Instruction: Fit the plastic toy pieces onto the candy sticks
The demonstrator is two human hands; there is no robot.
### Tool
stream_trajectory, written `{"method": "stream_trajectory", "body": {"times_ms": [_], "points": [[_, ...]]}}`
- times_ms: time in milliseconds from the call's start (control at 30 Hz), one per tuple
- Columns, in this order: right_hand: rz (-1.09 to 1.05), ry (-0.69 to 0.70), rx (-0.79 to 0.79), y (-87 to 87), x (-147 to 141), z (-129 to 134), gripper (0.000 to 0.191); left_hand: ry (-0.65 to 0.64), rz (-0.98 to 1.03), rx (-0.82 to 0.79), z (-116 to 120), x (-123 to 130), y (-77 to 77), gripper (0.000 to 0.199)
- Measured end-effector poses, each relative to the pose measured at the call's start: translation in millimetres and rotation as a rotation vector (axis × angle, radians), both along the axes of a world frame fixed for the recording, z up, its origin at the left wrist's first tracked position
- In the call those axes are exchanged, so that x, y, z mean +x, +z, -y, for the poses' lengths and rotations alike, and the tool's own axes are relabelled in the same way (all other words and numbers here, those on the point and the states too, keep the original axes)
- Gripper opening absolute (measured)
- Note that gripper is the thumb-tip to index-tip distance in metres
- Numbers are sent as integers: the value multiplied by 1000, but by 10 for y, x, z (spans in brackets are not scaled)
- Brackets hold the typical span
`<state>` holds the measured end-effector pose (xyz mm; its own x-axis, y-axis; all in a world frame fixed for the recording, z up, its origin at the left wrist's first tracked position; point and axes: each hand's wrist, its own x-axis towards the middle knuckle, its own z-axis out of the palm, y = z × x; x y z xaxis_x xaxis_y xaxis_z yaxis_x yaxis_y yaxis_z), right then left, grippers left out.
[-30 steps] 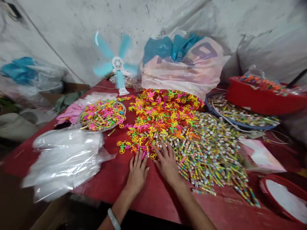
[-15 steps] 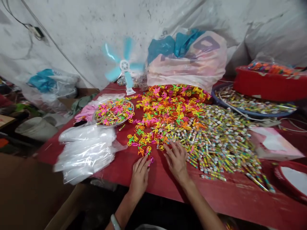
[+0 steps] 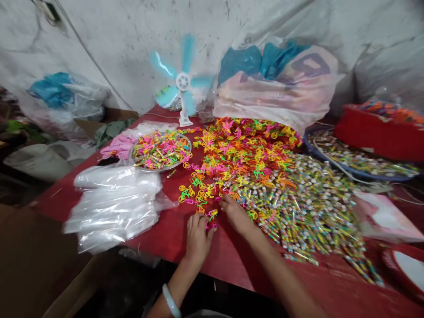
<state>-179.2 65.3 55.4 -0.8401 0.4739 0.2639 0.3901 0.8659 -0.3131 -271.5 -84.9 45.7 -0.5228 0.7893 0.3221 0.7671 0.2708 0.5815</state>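
Observation:
Bent loosely on the red table, my left hand (image 3: 198, 236) is open, with the thumb apart from the fingers. A magenta plastic piece (image 3: 211, 226) lies against its thumb side. Up and to the right, my right hand (image 3: 236, 215) has its fingers drawn together at the front edge of a heap of bright plastic bicycle-shaped pieces (image 3: 238, 154); what they hold is hidden. Beside that hand spreads a large pile of small clear tubes with colourful contents (image 3: 308, 203). Several loose bicycle-shaped pieces (image 3: 198, 190) lie ahead of both hands.
Clear plastic bags (image 3: 115, 212) are stacked at the left. Behind them stands a round tray (image 3: 159, 169) of mixed pieces, then a small blue-bladed fan (image 3: 183, 81). A big sack (image 3: 274, 97) backs the heap. A blue basin (image 3: 351, 172) and red container (image 3: 380, 137) stand right.
My right hand's fingers have gone from spread to drawn together. My left fingers have bent more. The camera view has shifted, moving the scene slightly.

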Motion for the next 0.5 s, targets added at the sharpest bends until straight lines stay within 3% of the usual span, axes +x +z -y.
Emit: {"method": "stream_trajectory", "body": {"times_ms": [133, 233, 367, 500], "points": [[-12, -8, 15, -25, -45, 13, 18, -17, 205, 111, 53, -95, 45, 13], [-68, 5, -13, -72, -42, 15, 23, 47, 480, 144, 63, -136, 109, 11], [-193, 5, -66, -70, -16, -1, 22, 90, 1013, 262, 35, -133, 196, 28], [-371, -84, -127, -12, 73, 77, 25, 123, 1229, 290, 13, -108, 257, 38]]}}
